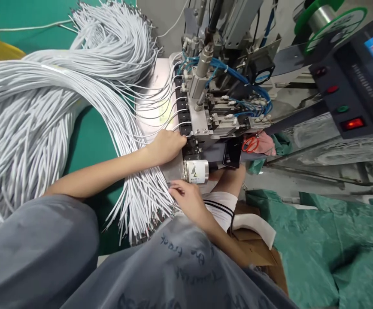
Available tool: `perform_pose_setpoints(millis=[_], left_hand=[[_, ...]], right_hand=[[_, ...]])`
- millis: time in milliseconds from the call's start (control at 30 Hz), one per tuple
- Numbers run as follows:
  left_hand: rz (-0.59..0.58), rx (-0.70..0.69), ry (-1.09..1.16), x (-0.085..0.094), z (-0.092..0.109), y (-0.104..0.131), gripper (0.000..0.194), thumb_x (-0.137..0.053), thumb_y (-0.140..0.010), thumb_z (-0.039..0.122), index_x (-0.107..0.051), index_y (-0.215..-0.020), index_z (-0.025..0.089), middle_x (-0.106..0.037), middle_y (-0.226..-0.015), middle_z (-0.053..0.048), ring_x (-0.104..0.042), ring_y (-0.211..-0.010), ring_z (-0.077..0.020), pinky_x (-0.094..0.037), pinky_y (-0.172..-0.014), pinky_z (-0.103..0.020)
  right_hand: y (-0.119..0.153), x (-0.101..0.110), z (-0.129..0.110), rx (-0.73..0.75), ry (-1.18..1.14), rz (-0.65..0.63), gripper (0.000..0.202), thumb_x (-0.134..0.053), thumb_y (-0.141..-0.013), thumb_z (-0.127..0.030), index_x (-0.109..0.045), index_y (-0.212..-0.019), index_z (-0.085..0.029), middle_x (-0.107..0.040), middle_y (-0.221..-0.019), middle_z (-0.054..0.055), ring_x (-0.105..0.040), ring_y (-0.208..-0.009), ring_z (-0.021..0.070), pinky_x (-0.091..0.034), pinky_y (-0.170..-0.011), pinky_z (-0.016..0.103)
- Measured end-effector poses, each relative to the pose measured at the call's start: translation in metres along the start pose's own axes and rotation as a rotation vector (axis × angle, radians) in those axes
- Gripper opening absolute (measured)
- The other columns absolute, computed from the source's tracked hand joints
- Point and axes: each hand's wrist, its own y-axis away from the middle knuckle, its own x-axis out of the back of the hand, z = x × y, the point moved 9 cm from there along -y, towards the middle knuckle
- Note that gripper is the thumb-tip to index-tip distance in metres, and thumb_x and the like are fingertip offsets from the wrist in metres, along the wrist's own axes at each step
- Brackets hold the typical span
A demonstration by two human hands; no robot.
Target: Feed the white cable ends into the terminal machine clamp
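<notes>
My left hand [167, 147] is closed, its fingertips at the front end of a row of black cable holders [183, 116] on the machine [202, 86]. Whatever it grips is hidden under the fingers. Lower down, my right hand [189, 198] has its thumb and fingers drawn together beside the loose ends of a bundle of white cables [147, 197]; something small and dark shows at the fingertips, too small to name. Several white cables run from the heap into the holders. Between my hands stands a jar with a white label [196, 171].
More white cables [109, 43] are heaped on the green table mat [83, 141]. A control box [350, 90] and a solder wire spool [323, 19] are at the right. A phone [232, 153] and orange-handled scissors [250, 144] lie beside the machine. Green sheeting [341, 240] covers the lower right.
</notes>
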Motion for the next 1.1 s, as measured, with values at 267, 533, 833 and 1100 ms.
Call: perform_pose_setpoints(millis=[267,533,833,1100], left_hand=[[0.021,0.006,0.023,0.009,0.002,0.001,0.030,-0.037,-0.081,0.004,-0.065,-0.072,0.010,-0.063,-0.067,-0.014,-0.061,-0.060,-0.0222,-0.035,-0.050,-0.029],[0.177,-0.282,0.445,0.040,0.038,0.009,0.036,-0.034,-0.094,0.027,-0.066,-0.083,0.013,-0.063,-0.077,-0.006,-0.059,-0.069,-0.0148,-0.040,-0.060,-0.027],[0.099,-0.377,0.727,0.032,0.054,0.011,0.038,-0.032,-0.096,0.032,-0.065,-0.099,0.012,-0.064,-0.090,-0.009,-0.060,-0.082,-0.0152,-0.045,-0.076,-0.026],[0.247,-0.275,0.935,0.032,0.041,0.010,0.035,-0.035,-0.096,0.032,-0.062,-0.108,0.012,-0.063,-0.097,-0.009,-0.059,-0.089,-0.0148,-0.045,-0.081,-0.026]], right_hand=[[-0.006,-0.021,-0.002,-0.002,0.005,-0.017,0.028,-0.053,-0.074,-0.016,-0.060,-0.101,-0.019,-0.064,-0.071,-0.001,-0.057,-0.058,0.0117,-0.046,-0.062,0.025],[-0.004,0.009,-0.031,0.090,0.305,-0.096,0.018,-0.043,-0.085,-0.019,-0.060,-0.084,-0.020,-0.057,-0.062,-0.001,-0.051,-0.060,0.0144,-0.036,-0.060,0.026],[-0.020,0.060,-0.025,0.103,0.297,-0.020,0.025,-0.047,-0.085,-0.026,-0.049,-0.061,-0.019,-0.053,-0.056,-0.001,-0.041,-0.053,0.0117,-0.029,-0.053,0.025],[-0.031,0.085,-0.027,0.083,-0.090,0.175,0.010,-0.054,-0.078,-0.025,-0.053,-0.071,-0.017,-0.053,-0.062,-0.003,-0.047,-0.058,0.0108,-0.038,-0.055,0.023]])
